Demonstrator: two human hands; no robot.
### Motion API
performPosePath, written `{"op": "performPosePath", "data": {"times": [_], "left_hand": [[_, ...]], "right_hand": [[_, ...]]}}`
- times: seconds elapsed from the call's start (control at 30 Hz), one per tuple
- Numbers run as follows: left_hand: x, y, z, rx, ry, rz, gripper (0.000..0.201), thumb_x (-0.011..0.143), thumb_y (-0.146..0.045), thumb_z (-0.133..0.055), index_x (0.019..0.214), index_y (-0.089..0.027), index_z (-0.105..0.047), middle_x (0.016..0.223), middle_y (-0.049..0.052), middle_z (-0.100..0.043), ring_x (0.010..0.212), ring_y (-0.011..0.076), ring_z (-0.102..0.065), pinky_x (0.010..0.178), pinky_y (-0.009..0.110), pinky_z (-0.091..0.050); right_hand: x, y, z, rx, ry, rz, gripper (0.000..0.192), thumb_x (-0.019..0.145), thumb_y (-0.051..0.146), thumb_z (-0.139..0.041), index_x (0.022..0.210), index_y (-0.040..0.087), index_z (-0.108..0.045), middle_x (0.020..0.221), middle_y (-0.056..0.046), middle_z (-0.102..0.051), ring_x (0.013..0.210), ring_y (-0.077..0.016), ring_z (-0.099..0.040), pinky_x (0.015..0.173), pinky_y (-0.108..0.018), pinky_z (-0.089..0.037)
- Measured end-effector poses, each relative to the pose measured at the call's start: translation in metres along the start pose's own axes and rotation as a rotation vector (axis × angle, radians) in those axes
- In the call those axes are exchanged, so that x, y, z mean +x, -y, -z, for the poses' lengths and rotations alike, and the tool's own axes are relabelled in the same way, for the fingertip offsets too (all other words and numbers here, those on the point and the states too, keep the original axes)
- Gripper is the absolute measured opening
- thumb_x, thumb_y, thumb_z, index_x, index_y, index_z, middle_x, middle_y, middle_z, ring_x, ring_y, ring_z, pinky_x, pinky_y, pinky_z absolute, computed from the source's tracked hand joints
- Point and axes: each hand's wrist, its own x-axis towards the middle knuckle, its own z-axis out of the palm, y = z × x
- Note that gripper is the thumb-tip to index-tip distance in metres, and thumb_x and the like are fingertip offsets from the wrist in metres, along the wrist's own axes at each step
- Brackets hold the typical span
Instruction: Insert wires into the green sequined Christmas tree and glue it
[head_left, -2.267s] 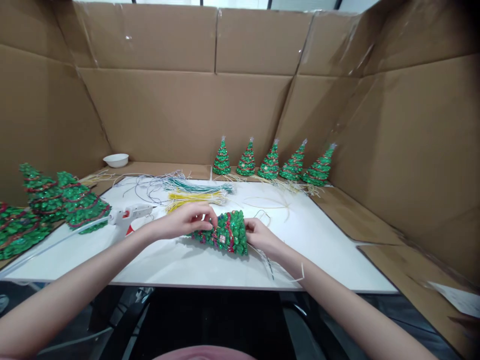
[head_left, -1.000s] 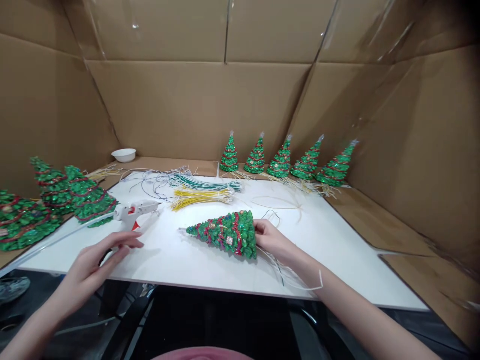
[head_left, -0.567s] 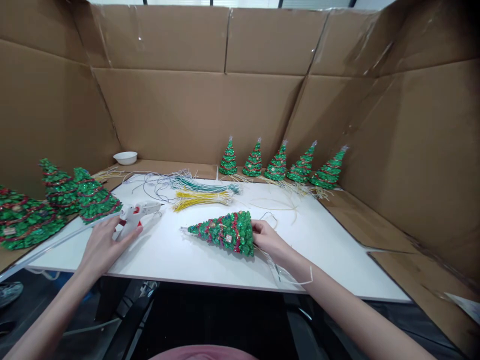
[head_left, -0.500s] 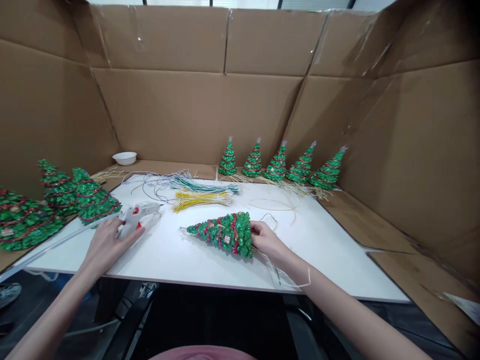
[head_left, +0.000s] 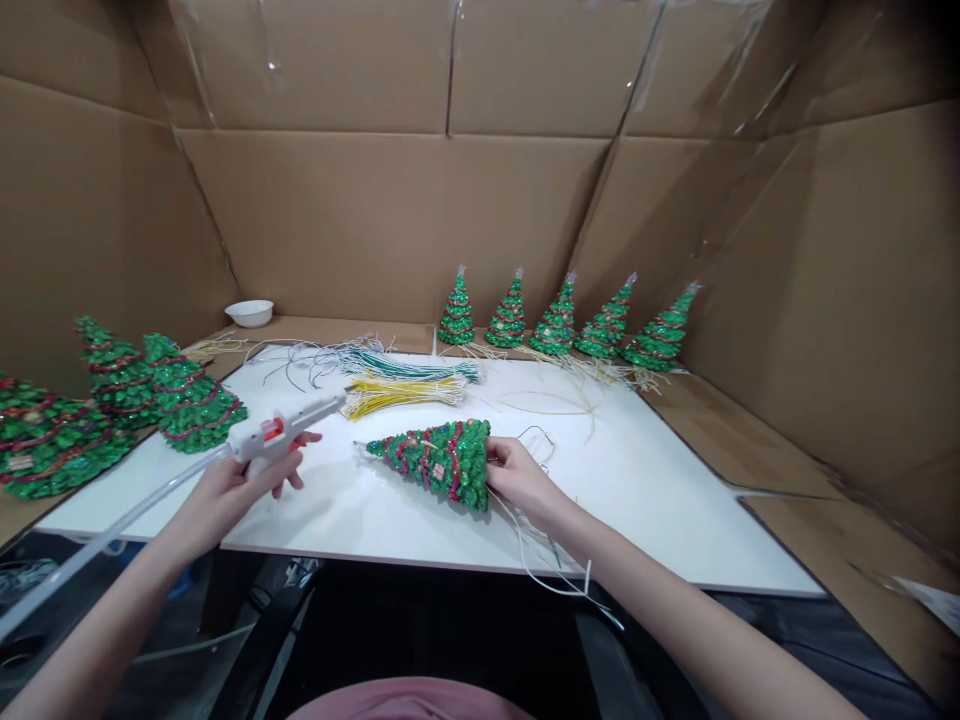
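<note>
Tall cardboard walls (head_left: 390,220) close in the back and both sides of the workspace. Inside them lies one white board (head_left: 660,480) on a brown cardboard-covered table (head_left: 705,410).

At the left edge stand three large green trees (head_left: 180,395) wound with red garland. Along the back wall stands a row of five small trees (head_left: 559,318), each upright with pale wires trailing from its base. One more decorated tree (head_left: 435,460) lies on its side near the front middle of the board, tip pointing left, base to the right. Behind it rest two bundles of wires: one green bundle (head_left: 405,368) and one yellow bundle (head_left: 401,392) just in front of it, with loose grey wires (head_left: 300,358) curling to their left. One small white bowl (head_left: 250,312) sits at the back left corner.

The left hand (head_left: 225,490) is clenched around the grip of one white glue gun (head_left: 281,428), lifted above the board with the nozzle aimed right, toward the lying tree but apart from it; a clear cord runs from its rear down to the left. The right hand (head_left: 514,478) grasps the lying tree at its base, fingers curled against the bottom, with thin wires hanging from there over the board's front edge. Both forearms reach in from the bottom corners.
</note>
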Motion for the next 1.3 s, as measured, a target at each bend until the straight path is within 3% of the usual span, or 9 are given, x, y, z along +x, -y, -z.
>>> {"op": "performPosePath", "data": {"times": [0.13,0.3,0.47,0.67,0.8,1.3], "left_hand": [[-0.016,-0.026,-0.001,-0.03,0.254,-0.04,0.042,0.089,-0.05,-0.046,0.109,-0.019,-0.064,0.071,0.002,-0.064,0.065,0.0163,-0.059,0.061,0.024,-0.049],[-0.026,-0.051,-0.008,0.085,0.272,-0.223,0.03,0.089,-0.042,-0.046,0.077,-0.018,-0.058,0.069,-0.002,-0.058,0.062,0.0124,-0.055,0.057,0.019,-0.044],[-0.024,-0.049,-0.015,0.155,0.346,-0.318,0.023,0.094,-0.033,-0.041,0.08,-0.018,-0.052,0.075,-0.002,-0.056,0.064,0.0097,-0.053,0.06,0.016,-0.042],[-0.022,-0.041,-0.021,0.216,0.305,-0.365,0.019,0.09,-0.028,-0.041,0.092,-0.019,-0.057,0.086,0.0,-0.064,0.069,0.0105,-0.059,0.062,0.014,-0.044],[-0.023,-0.043,-0.021,0.223,0.278,-0.348,0.02,0.087,-0.031,-0.043,0.09,-0.019,-0.059,0.085,0.0,-0.066,0.066,0.0108,-0.06,0.059,0.013,-0.045],[-0.027,-0.037,-0.026,0.276,0.291,-0.298,0.018,0.081,-0.017,-0.038,0.091,-0.02,-0.053,0.08,-0.002,-0.06,0.064,0.0111,-0.055,0.061,0.018,-0.039]], "right_hand": [[0.001,-0.002,0.001,0.019,0.022,0.006,0.029,0.065,0.033,-0.07,0.086,0.013,-0.073,0.09,-0.006,-0.076,0.081,-0.0249,-0.069,0.074,-0.035,-0.051],[0.002,-0.004,0.002,0.032,0.063,-0.006,0.028,0.066,0.032,-0.071,0.086,0.013,-0.074,0.091,-0.008,-0.076,0.082,-0.0254,-0.069,0.074,-0.036,-0.052],[0.003,-0.004,0.003,0.057,0.082,-0.014,0.031,0.067,0.034,-0.072,0.088,0.013,-0.074,0.091,-0.008,-0.076,0.08,-0.0244,-0.07,0.075,-0.036,-0.053],[0.003,-0.007,0.004,0.064,0.084,-0.021,0.028,0.067,0.033,-0.071,0.085,0.012,-0.073,0.088,-0.008,-0.076,0.075,-0.0231,-0.069,0.072,-0.035,-0.053],[0.004,-0.007,0.004,0.074,0.086,-0.026,0.03,0.066,0.034,-0.072,0.087,0.011,-0.073,0.09,-0.009,-0.076,0.079,-0.0245,-0.07,0.075,-0.036,-0.053],[0.001,-0.003,0.003,0.12,0.103,-0.044,0.034,0.065,0.036,-0.075,0.091,0.014,-0.075,0.098,-0.009,-0.075,0.09,-0.0274,-0.07,0.084,-0.039,-0.052]]}}
